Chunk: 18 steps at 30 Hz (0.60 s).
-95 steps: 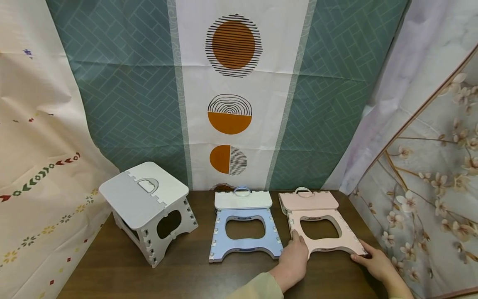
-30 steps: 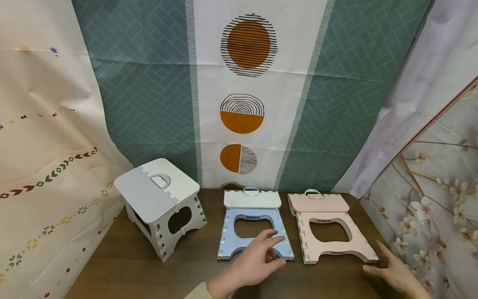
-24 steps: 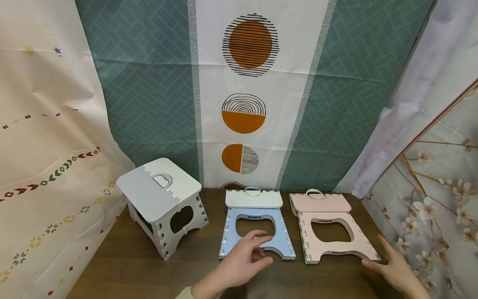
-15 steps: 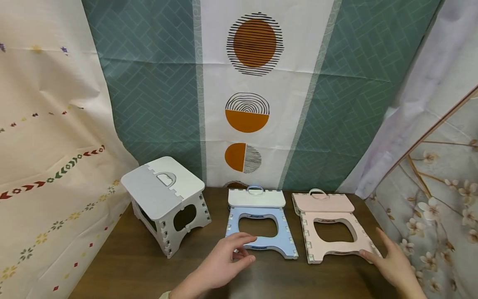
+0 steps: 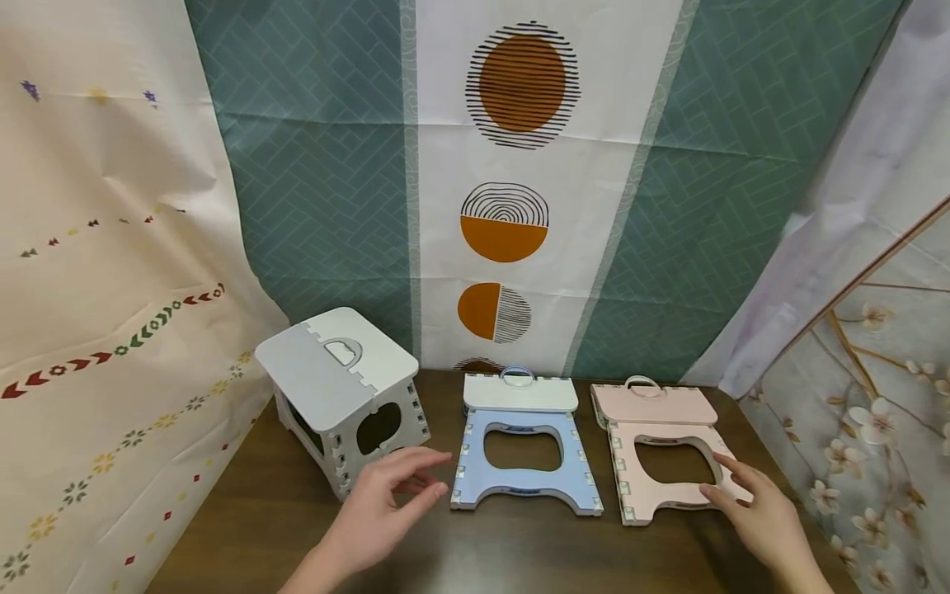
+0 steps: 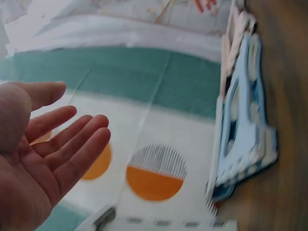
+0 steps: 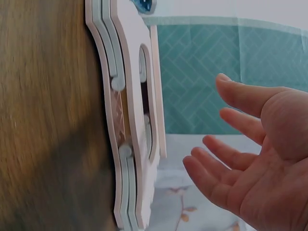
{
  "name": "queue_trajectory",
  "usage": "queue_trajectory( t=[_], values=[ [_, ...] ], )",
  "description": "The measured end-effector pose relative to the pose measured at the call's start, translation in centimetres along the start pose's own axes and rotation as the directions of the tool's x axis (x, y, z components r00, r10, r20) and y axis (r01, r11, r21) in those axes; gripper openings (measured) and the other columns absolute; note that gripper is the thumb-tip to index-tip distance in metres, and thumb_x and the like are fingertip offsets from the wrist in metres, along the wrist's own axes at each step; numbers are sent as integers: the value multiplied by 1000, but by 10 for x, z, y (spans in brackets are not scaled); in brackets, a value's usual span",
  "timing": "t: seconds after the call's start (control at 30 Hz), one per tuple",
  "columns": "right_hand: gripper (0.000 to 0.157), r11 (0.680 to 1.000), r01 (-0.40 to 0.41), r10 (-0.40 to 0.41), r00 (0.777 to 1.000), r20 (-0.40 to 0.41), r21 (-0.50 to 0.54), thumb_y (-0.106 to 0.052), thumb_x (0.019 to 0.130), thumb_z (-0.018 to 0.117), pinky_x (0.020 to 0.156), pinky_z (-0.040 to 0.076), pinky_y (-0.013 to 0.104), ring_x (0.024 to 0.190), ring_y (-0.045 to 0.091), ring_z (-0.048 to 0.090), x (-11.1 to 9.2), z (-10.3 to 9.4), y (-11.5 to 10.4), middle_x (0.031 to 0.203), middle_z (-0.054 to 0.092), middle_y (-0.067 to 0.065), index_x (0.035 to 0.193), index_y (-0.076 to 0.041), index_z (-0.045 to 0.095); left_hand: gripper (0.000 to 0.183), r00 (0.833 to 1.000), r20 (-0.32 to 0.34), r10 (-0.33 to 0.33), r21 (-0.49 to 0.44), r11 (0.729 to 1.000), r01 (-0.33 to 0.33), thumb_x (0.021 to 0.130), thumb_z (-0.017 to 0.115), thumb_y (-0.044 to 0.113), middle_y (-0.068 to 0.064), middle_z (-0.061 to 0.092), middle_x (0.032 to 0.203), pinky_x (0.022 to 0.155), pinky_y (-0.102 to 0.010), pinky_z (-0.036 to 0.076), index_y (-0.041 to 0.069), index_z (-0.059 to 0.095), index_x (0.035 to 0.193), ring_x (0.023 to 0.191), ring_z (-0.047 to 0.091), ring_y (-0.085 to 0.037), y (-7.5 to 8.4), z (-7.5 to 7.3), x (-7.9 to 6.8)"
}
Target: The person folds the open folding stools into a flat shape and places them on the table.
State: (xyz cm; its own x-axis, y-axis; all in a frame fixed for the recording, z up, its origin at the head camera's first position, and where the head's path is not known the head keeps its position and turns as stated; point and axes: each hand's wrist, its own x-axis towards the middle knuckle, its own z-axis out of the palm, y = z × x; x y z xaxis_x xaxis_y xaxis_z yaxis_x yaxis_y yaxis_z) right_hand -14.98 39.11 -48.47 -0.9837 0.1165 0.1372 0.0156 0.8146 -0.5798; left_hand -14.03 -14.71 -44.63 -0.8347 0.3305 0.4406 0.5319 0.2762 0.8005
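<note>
Head view: the left hand [image 5: 374, 516] is near a standing white stool [image 5: 319, 384] and folded blue stool [image 5: 523, 479] on the bench [image 5: 519, 553]; the right hand [image 5: 764, 516] is over a folded pink stool [image 5: 660, 492]. Left wrist: the left hand loosely extended. Right wrist: the right hand relaxed, apart from the pink stool.

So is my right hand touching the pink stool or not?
Apart. The right wrist view shows it: a strip of the cloth backdrop is visible between your right hand and the pink stool.
</note>
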Motion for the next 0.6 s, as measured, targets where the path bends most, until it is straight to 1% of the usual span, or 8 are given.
queue_trajectory(
  t=[0.03,0.1,0.17,0.3,0.4,0.47,0.5,0.6],
  values=[
    [73,1000,2,-2,1000,0,4,-43,103,73,88,59,56,129,60,52,0,1,-2,153,43,41,155,2,50,31,999,-31,26,15,1000,-26,99,79,13,2,73,125,80,-32,62,19,76,129,95,74,-12,0,-5,-1],
    [72,1000,10,-10,1000,1,14,-43,103,73,87,60,53,129,59,54,0,3,-6,153,44,41,154,2,51,31,992,-100,81,57,996,-75,98,80,9,2,74,123,77,-31,62,18,76,128,93,75,-11,0,-15,-5],
    [71,1000,17,-17,1000,12,22,-45,103,73,87,60,51,130,57,54,1,4,-8,154,44,39,155,0,52,33,981,-164,108,98,991,-92,96,81,5,4,74,120,75,-29,62,19,77,126,90,75,-11,0,-26,-8],
    [67,998,44,-45,999,19,34,-44,104,72,86,61,49,128,53,57,2,8,-12,153,49,34,154,-3,55,37,952,-272,142,149,983,-104,93,81,-3,3,74,115,73,-23,59,17,78,124,87,74,-10,1,-47,-15],
    [66,998,52,-54,998,34,44,-44,104,71,87,60,51,127,52,58,2,11,-14,152,51,33,153,-3,56,40,922,-345,176,179,977,-119,89,80,-12,-4,74,114,73,-20,58,10,78,123,86,74,-10,-2,-64,-18],
    [65,998,51,-53,998,37,40,-44,104,71,87,60,52,127,52,59,2,13,-15,152,52,32,153,-3,56,41,900,-397,179,194,975,-109,88,79,-16,-7,74,114,74,-18,57,5,78,123,85,74,-9,-5,-73,-20],
    [65,998,52,-53,998,40,40,-44,104,71,88,59,53,127,52,59,2,13,-16,152,52,33,152,-3,56,40,890,-423,170,196,976,-93,88,78,-17,-7,74,115,75,-18,57,4,77,123,84,74,-8,-7,-78,-22],
    [64,998,54,-56,998,39,29,-43,104,72,87,60,52,126,52,61,3,14,-18,151,54,33,152,-3,57,38,850,-510,131,187,982,-39,89,76,-18,-7,73,117,76,-17,57,-2,76,123,83,74,-8,-14,-92,-26]
  ],
)
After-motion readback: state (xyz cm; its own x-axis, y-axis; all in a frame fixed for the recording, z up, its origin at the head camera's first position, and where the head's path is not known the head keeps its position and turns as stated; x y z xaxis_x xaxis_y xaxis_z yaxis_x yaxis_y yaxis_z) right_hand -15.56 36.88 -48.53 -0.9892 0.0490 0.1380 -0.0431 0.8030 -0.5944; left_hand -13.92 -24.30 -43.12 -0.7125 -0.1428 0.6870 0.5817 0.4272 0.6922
